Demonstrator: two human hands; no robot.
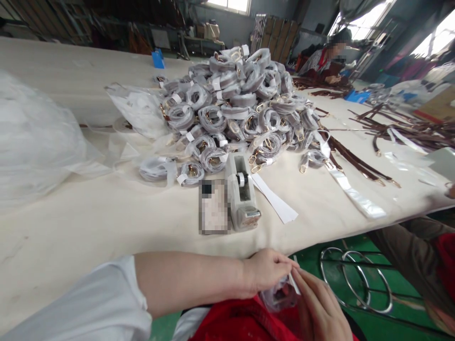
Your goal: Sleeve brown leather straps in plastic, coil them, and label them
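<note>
My left hand [266, 272] and my right hand [320, 308] meet below the table's front edge, above my red lap. Both pinch a small clear-wrapped bundle [280, 296] with a white strip at its top. The left fingers are closed on the wrap's upper edge. The right fingers press against the strip from the right. On the table just beyond stands a grey tape dispenser [243, 192]. Behind it rises a large heap of plastic-wrapped coiled straps [234, 109] with gold clasps.
A blurred flat object [214, 207] lies left of the dispenser, white paper strips [275, 199] to its right. Loose brown straps [355, 161] spread at right. Clear plastic bags [31, 137] bulk at left. A seated person [330, 54] works at the far side; a metal stool frame [355, 279] stands below right.
</note>
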